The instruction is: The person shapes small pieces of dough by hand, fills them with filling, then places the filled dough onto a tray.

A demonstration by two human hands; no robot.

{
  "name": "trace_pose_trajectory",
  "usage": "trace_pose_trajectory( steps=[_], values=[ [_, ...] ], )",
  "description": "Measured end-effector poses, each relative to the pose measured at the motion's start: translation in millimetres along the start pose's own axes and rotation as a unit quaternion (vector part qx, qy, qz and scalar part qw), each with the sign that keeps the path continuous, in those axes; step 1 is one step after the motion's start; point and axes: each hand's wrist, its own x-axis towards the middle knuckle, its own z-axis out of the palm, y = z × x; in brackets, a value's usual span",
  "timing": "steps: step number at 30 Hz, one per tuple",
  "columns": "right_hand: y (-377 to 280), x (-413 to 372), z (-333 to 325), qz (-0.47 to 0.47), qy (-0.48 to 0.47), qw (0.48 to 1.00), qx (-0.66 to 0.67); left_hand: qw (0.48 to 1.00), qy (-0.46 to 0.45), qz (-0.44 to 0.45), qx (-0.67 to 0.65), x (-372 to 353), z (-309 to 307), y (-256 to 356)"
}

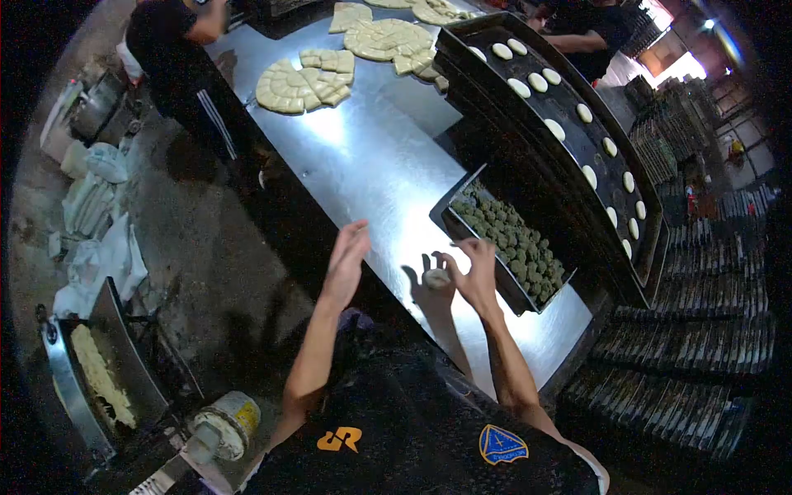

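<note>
A small round pale piece [436,278], which looks like dough, lies on the shiny metal table near its front edge. Just right of it is my right hand [477,275], its thumb and fingers apart and curved toward the piece, with no object visible between them. My left hand [347,257] is raised at the table's near edge, fingers stretched out, and holds nothing. Close behind my right hand stands a metal tray [528,307] filled with several dark greenish balls [513,239].
Cut slabs of dough [305,85] lie at the table's far end. A long dark baking tray [569,107] with several white oval pieces rises at right. Two people work at the far side. Stacked trays [693,330] fill the right; a bucket [227,421] stands lower left.
</note>
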Motion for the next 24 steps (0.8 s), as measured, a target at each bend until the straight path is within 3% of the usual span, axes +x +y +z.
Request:
trace_pose_trajectory(
  steps=[2,3,4,5,6,11,13,14,15,16,17,18,19,21,23,24],
  values=[
    [-19.6,33.0,-11.0,0.055,0.022,0.998,0.038,0.999,0.032,0.02,0.006,-8.9,-15.6,10.0],
    [-6.7,26.4,21.1,0.055,0.018,0.998,0.04,0.998,0.05,0.028,0.01,-15.0,-19.9,13.1],
    [15.4,14.1,75.8,0.039,0.034,0.986,-0.161,0.997,0.065,0.026,0.02,-18.8,-22.1,16.3],
    [25.0,5.5,109.2,0.022,0.048,0.933,-0.356,0.996,0.08,0.021,0.029,-21.9,-23.3,18.4],
    [6.2,14.1,96.5,0.099,0.005,0.984,-0.147,0.996,0.082,0.019,0.03,-22.0,-21.6,19.3],
    [27.9,18.4,94.9,0.076,-0.033,0.988,-0.132,0.999,0.027,0.021,0.031,-3.6,-7.9,14.2],
    [59.4,19.3,83.3,0.002,-0.111,0.993,0.035,0.999,0.019,0.021,0.032,2.9,0.5,19.0],
    [58.2,18.3,65.8,-0.091,-0.223,0.959,-0.152,0.999,0.016,0.022,0.032,7.0,7.8,22.9],
    [51.1,10.2,52.8,0.153,-0.306,0.936,0.079,0.999,0.008,0.026,0.03,7.0,13.1,27.0],
    [59.6,-2.0,45.8,0.037,-0.343,0.938,0.037,0.999,0.006,0.022,0.031,9.4,13.5,24.4],
    [51.7,-9.8,33.0,-0.001,-0.308,0.951,0.041,0.999,-0.007,0.016,0.031,14.2,13.2,17.3],
    [43.4,-12.2,20.4,0.043,-0.324,0.944,0.039,1.0,0.005,0.0,0.026,16.4,11.1,10.1],
    [45.5,-17.2,3.7,0.027,-0.326,0.944,0.043,0.999,0.022,-0.013,0.021,14.9,8.3,3.0],
    [30.0,-9.3,-63.9,0.053,-0.215,0.963,0.155,0.999,0.012,-0.013,0.037,4.4,8.2,2.7],
    [32.2,3.7,-141.5,0.155,-0.093,0.97,0.166,0.999,0.003,-0.011,0.048,-4.7,-0.9,-1.8],
    [60.9,8.9,-167.1,0.122,0.03,0.983,0.131,0.999,-0.007,-0.008,0.052,-9.2,-1.0,-1.4]
  ],
)
